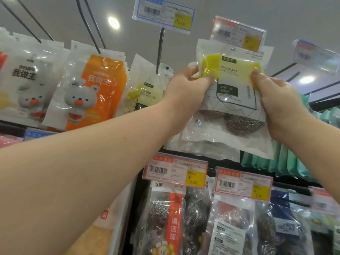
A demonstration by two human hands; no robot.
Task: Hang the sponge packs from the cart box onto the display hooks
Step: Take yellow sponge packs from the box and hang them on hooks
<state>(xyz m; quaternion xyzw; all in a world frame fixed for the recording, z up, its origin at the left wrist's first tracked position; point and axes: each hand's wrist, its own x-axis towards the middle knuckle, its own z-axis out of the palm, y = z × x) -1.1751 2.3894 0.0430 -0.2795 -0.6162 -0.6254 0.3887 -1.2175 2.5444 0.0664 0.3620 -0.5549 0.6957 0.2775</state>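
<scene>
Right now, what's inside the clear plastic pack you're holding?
Inside the clear plastic pack: a yellow sponge on top and two metal scouring balls below. The white printed label hides the middle.

Orange bear packs (92, 91) hang left; steel scourer packs (165, 218) below.

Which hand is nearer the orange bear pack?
Left. The left hand grips the sponge pack's left edge, toward the orange bear pack. The right hand holds the far edge.
</scene>
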